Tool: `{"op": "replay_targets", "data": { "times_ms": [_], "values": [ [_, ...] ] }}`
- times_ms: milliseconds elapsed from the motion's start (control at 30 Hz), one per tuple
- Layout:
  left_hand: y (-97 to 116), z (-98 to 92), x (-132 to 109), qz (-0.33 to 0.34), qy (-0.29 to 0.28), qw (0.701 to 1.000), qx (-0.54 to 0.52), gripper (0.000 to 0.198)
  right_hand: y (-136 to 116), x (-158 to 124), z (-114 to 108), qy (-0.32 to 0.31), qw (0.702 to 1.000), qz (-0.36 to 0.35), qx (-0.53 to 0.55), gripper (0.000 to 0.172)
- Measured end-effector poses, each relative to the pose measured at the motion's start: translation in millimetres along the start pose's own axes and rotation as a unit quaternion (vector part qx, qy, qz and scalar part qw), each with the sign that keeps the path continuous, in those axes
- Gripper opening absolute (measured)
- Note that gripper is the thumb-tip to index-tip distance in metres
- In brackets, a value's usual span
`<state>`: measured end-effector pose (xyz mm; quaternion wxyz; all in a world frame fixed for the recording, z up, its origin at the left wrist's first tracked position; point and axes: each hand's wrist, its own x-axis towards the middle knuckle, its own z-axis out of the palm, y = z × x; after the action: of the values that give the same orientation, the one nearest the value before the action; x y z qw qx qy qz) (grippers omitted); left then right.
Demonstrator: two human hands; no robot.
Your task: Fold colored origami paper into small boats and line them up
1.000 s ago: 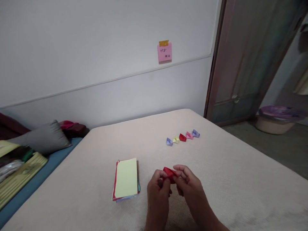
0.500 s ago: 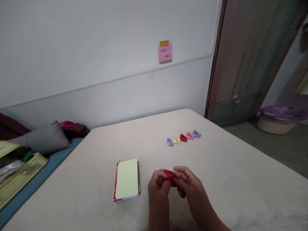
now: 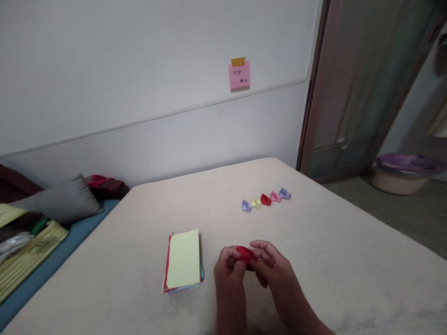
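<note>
handwritten pink note [image 3: 239,77], tape [image 3: 238,61] over the note's top edge, wall [image 3: 139,70] behind the note, door [image 3: 349,107] right of the note, tub [image 3: 398,181] farther right and below the note, pillow [image 3: 66,200] left and below the note

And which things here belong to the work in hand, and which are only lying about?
Work, it seems:
red paper, in left hand and right hand
paper stack
five folded pieces

Likely just lying about:
pillow
basin
</note>
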<state>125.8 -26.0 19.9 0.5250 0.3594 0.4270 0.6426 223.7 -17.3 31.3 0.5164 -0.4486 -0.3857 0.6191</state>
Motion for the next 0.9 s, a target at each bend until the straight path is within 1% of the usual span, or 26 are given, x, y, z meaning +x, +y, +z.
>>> {"op": "replay_targets", "data": {
  "times_ms": [133,200,367,500,600,767,900],
  "values": [
    [2.6,1.8,-0.6,0.028,-0.001,0.998,0.049,0.010,1.2,2.2,1.5,0.026,1.000,0.001,-0.008,0.031],
    [3.7,2.8,-1.6,0.036,0.010,0.995,0.089,0.013,1.9,2.8,1.6,0.041,0.999,-0.002,-0.008,0.031],
    [3.4,4.4,-4.9,0.067,0.035,0.984,0.160,0.013,2.6,3.3,0.5,0.053,0.998,-0.007,-0.018,0.029],
    [1.4,4.3,-4.6,0.067,0.037,0.981,0.176,0.012,1.3,2.3,0.3,0.063,0.997,-0.017,-0.031,0.028],
    [2.0,3.9,-3.7,0.062,0.034,0.981,0.182,0.010,-0.2,1.5,0.6,0.062,0.997,-0.016,-0.032,0.028],
    [5.0,2.9,-4.2,0.070,0.036,0.971,0.225,0.012,-1.9,1.0,0.7,0.060,0.997,-0.017,-0.046,0.028],
    [4.5,0.7,-4.5,0.097,0.050,0.961,0.253,0.016,-2.3,1.5,-1.0,0.028,0.998,-0.020,-0.057,0.028]
  ]
}}
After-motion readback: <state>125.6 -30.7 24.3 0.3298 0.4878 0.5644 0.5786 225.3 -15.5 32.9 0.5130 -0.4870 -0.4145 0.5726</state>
